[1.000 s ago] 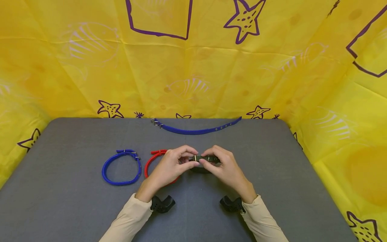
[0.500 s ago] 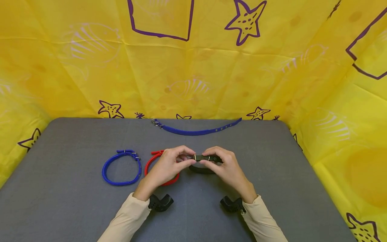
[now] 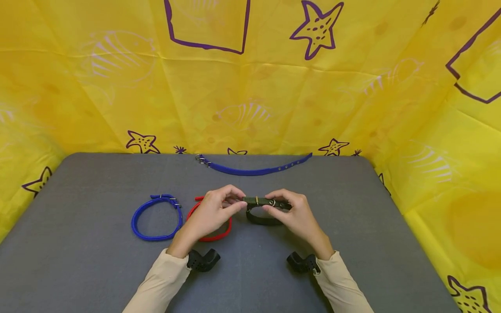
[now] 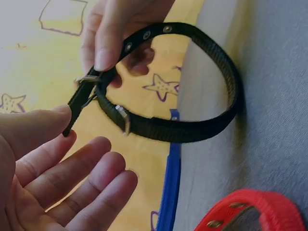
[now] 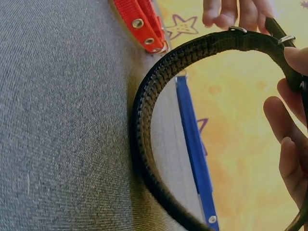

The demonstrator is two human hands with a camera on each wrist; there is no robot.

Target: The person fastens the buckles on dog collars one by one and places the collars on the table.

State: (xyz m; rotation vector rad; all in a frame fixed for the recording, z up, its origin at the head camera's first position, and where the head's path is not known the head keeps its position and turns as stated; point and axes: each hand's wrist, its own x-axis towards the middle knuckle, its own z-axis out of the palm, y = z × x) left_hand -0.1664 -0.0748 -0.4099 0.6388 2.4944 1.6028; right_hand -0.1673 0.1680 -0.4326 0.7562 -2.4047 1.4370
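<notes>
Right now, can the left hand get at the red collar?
Probably yes, once the left hand releases the dark collar; the red collar lies just below that hand, with nothing visible between.

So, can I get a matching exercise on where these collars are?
In the head view:

1. Dark collar
2. Red collar
3. Looped blue collar
4. Unlooped blue collar

A. near the table's far edge
B. pinched by the left hand and right hand
C. farthest left of the four
D. partly hidden by the left hand

Pairs: 1-B, 2-D, 3-C, 4-A
</notes>
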